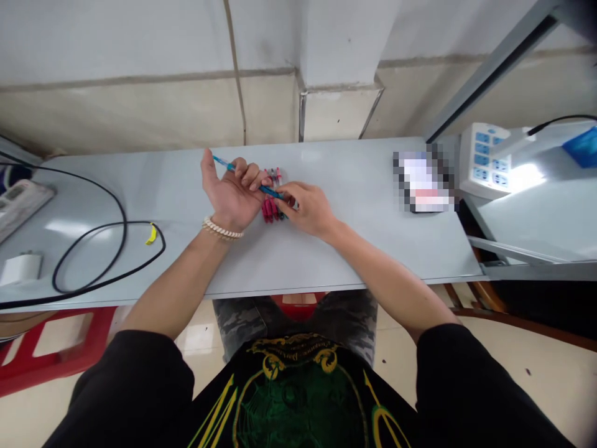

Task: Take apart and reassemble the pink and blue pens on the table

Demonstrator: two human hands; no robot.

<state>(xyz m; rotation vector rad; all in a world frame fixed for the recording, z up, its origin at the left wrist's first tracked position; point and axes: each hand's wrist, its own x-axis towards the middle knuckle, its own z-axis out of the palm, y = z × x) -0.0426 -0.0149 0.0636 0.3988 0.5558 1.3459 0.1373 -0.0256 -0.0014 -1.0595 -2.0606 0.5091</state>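
My left hand [237, 194] is turned palm up, its fingers curled over a slim blue pen [224, 163]. One end of the pen sticks out past the fingertips toward the thumb side. At its other end, the fingers of my right hand [308, 208] pinch the darker blue part, so both hands grip the same pen. Beneath and between the hands, several pens with pink-red barrels [269, 211] lie side by side on the light grey table [364, 249]. Part of this row is hidden by my fingers.
A phone [422, 180], blurred out, lies at the right beside a white power strip [482, 158]. On the left are a looped black cable [124, 249] with a yellow tag [151, 234], a white charger [21, 269] and another strip-like white object [23, 205]. A wall stands behind.
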